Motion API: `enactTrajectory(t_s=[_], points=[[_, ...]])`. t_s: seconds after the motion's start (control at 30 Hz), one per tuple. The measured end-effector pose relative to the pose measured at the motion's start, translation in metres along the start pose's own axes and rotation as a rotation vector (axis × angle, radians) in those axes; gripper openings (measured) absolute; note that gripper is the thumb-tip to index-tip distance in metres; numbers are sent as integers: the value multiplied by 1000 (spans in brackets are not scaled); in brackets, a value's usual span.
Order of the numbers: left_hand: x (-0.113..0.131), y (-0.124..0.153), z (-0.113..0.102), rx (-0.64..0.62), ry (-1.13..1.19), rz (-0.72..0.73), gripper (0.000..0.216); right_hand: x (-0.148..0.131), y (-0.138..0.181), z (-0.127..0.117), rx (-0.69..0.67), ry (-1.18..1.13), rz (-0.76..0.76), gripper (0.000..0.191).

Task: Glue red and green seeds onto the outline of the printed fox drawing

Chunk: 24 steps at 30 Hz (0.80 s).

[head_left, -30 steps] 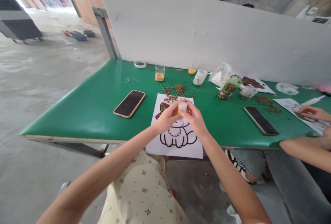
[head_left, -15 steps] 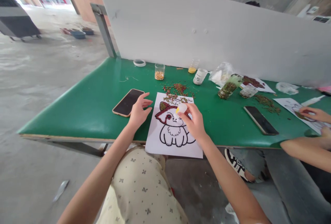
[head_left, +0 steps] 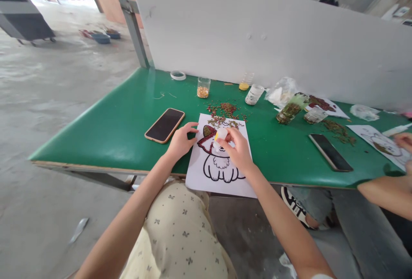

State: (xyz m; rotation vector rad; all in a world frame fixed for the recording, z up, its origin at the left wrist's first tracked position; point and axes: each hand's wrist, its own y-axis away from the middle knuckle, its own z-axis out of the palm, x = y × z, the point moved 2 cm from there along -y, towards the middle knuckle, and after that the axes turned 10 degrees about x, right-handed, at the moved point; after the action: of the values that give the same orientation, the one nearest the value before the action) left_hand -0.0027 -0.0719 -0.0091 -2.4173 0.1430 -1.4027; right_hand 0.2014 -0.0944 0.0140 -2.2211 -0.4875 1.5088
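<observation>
A white sheet with a black outline of a cartoon animal lies at the near edge of the green table; its hat is partly filled with red and green seeds. My right hand grips a small white glue bottle with a yellow tip, pointed down at the animal's face. My left hand rests with spread fingers on the sheet's left edge. A black phone lies just left of that hand. Loose seeds are heaped beyond the sheet.
Small jars and a plastic bag stand near the white back panel. A second phone lies to the right. Another person's arm and hand work on a second sheet at far right.
My left hand left the bottle, swung out toward the phone, then settled on the sheet's left edge. My right hand lowered the bottle onto the drawing's face.
</observation>
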Motion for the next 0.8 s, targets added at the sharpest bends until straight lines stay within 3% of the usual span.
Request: enactTrajectory(t_s=[0.8], points=[[-1, 0, 1, -1, -7, 5, 35, 3, -5, 2, 36, 14, -5, 27]])
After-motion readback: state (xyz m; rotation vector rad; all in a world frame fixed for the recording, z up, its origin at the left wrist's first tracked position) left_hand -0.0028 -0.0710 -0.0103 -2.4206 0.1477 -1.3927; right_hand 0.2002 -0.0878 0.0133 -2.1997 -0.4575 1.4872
